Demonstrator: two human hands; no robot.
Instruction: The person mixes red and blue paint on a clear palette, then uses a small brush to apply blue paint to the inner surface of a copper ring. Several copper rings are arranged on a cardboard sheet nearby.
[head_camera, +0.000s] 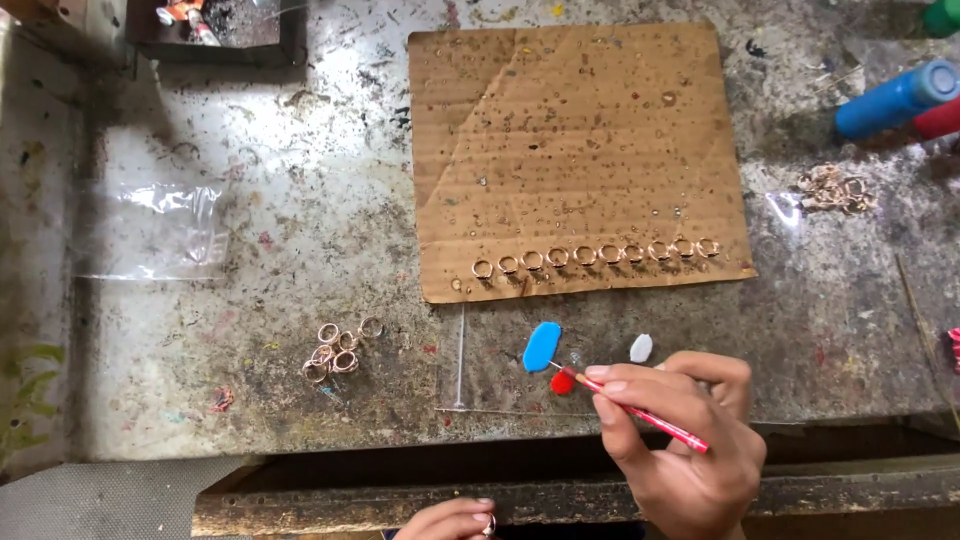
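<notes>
From the head view, your right hand (690, 440) sits in the lower right of the frame, wrist at the bottom edge, knuckles turned up and fingers curled in; thumb and forefinger are pinched closed on a thin red stick (640, 411), held like a pen and slanting up to the left; its pale tip meets a small glossy red blob of paint (562, 381) just left of your fingertips. Your left hand (450, 520) shows only partly at the bottom centre, fingers bent inward around a small metal ring (490, 523) at the fingertips; how firmly it grips you cannot tell from here.

Just above the red blob lies an oval blue blob of paint (541, 346), smooth and wet-looking; to its right, a smaller white blob (641, 347); all three rest on a clear thin plastic sheet (470, 385) lying flat on the workbench (300, 230), whose grey surface is scratched, stained and flecked with old paint.

In the upper centre lies a brown corrugated cardboard square (570, 130), creased diagonally and dotted with dried drops; along its lower edge stands a row of copper-coloured rings (595, 254), evenly spaced. A loose pile of similar rings (338, 350) lies at the lower left; another tangled heap of rings (835, 190) at the right; a crumpled clear plastic bag (160, 230) lies at the left; a blue cylindrical bottle (895, 98) lies tilted at the upper right.
</notes>
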